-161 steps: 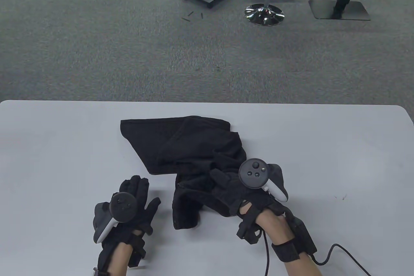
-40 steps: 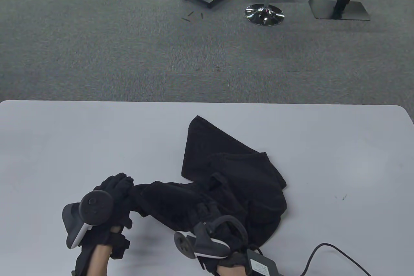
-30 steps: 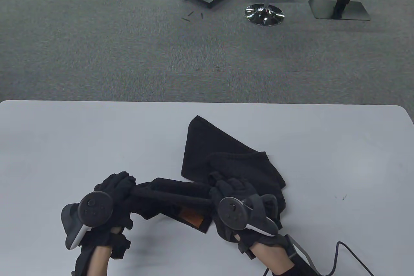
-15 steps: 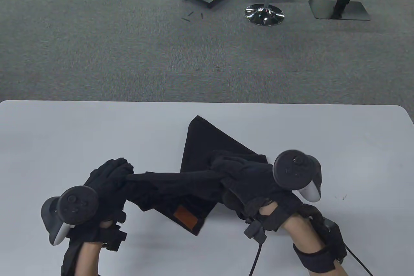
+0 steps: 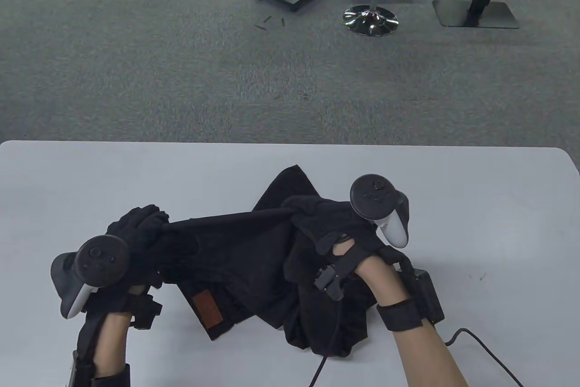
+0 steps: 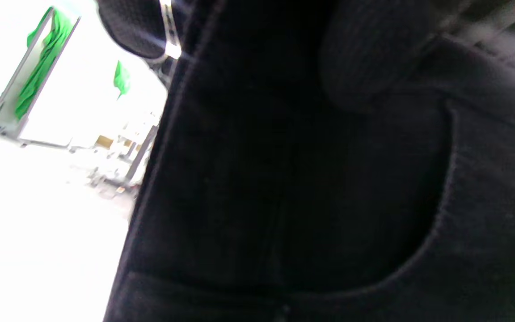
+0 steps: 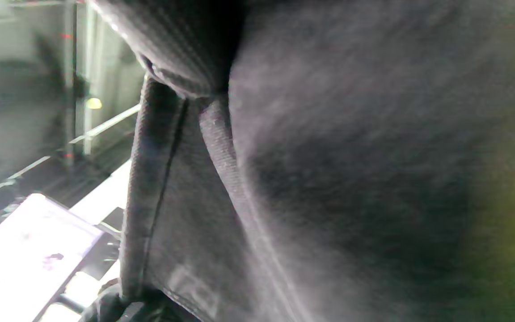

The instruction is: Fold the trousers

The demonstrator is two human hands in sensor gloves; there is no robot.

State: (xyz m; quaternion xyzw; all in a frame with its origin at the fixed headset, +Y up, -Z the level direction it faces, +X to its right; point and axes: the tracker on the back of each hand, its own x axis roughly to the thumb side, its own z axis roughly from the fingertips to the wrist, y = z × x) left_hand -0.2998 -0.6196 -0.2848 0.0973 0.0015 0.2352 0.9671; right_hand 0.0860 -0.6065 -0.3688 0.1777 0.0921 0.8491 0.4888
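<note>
Both hands have the black trousers (image 5: 253,264) up off the white tabletop (image 5: 489,205) along one stretched edge. The left hand (image 5: 131,242) grips the fabric at one end, its fingers (image 5: 145,220) curled tight round a bunched corner, and the right hand (image 5: 335,228) grips the other end, its fingers (image 5: 303,206) closed over the cloth. Between them the edge runs taut, and the rest hangs down in loose folds to the tabletop near the person, with a brown patch (image 5: 207,310) showing on the lower left part. One pointed corner of the cloth sticks out beyond the right hand, toward the far side. In the left wrist view the dark cloth fills nearly everything, a curved seam (image 6: 445,197) crossing it; the right wrist view shows a gloved fingertip pressed against a stitched band (image 7: 150,188).
</note>
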